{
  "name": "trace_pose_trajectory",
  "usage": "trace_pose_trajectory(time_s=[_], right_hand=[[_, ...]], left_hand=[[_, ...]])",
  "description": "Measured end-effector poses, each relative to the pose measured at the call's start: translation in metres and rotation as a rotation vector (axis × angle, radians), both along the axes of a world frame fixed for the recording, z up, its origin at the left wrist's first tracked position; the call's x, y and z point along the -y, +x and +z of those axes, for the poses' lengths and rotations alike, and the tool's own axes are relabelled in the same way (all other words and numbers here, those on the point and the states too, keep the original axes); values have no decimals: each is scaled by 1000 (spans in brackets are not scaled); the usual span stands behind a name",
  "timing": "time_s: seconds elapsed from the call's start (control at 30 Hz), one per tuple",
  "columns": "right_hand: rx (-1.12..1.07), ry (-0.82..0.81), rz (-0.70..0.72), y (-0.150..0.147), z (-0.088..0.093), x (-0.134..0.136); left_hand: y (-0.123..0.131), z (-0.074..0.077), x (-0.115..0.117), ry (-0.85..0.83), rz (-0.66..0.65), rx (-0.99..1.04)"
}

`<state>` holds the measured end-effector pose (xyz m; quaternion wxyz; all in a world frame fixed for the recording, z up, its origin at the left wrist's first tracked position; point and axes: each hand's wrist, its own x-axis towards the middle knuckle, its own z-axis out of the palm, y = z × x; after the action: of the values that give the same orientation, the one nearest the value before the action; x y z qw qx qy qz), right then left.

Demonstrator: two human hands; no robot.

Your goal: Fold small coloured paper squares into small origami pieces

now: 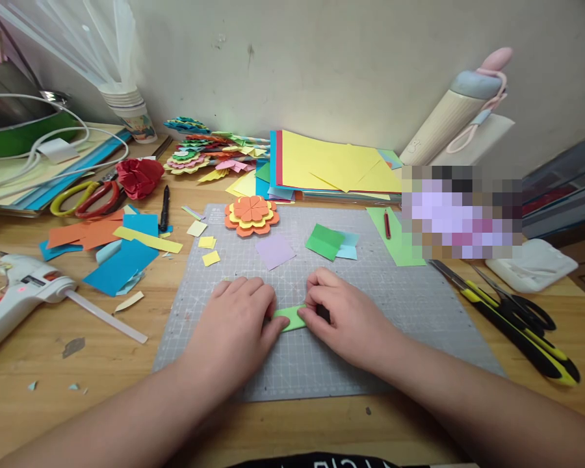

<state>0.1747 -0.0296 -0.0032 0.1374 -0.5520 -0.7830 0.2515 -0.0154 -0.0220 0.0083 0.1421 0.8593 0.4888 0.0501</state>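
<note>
- Strip of folded light-green paper (pixel 294 318) lies on the gray cutting mat (pixel 322 380), between our two hands.
- Our left hand (pixel 241 318) presses down, fingers bent and close together, its thumb laid on the strip's left end.
- Our right hand (pixel 344 315) pinches the right end between thumb and index finger; we cannot tell how its other fingers stand.
- To our right lies a black-and-yellow utility knife (pixel 519 330); to our left, a white glue gun (pixel 34 289).
- Beyond our hands, we see a lilac paper square (pixel 275 251) and a creased green one (pixel 324 242) overlapping light-blue paper (pixel 350 246).
- Farther off are a layered orange-and-yellow paper flower (pixel 251 216) and a red pencil (pixel 387 224) on a light-green sheet (pixel 405 250).
- Near the wall (pixel 322 65) we have a stack of colored paper (pixel 322 159).
</note>
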Motion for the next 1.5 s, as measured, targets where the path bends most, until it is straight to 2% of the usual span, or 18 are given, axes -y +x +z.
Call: trace_pose_trajectory(time_s=[0.23,0.43,0.57,0.7,0.77,0.83,0.93,1.2,1.5], right_hand=[[-1,4,-5,-1,0,1],[-10,5,-6,-1,-1,0],[6,-6,9,0,-2,0],[-37,124,4,3,-1,7],[-81,229,77,5,1,12],[-92,315,209,5,3,16],[-47,357,329,4,5,20],[115,421,425,7,4,19],[106,560,430,24,-2,22]], left_hand=[[-2,-4,-1,-16,-8,67],[-2,-8,-5,-69,-122,157],[-3,-8,-6,-63,-178,138],[-4,-5,-4,-17,-191,79],[-4,-4,-3,-19,-186,78],[-5,-4,-3,-30,-180,77],[-5,-4,-3,-31,-174,70],[-6,-7,-4,-15,-176,73],[-7,-10,-3,12,-181,73]])
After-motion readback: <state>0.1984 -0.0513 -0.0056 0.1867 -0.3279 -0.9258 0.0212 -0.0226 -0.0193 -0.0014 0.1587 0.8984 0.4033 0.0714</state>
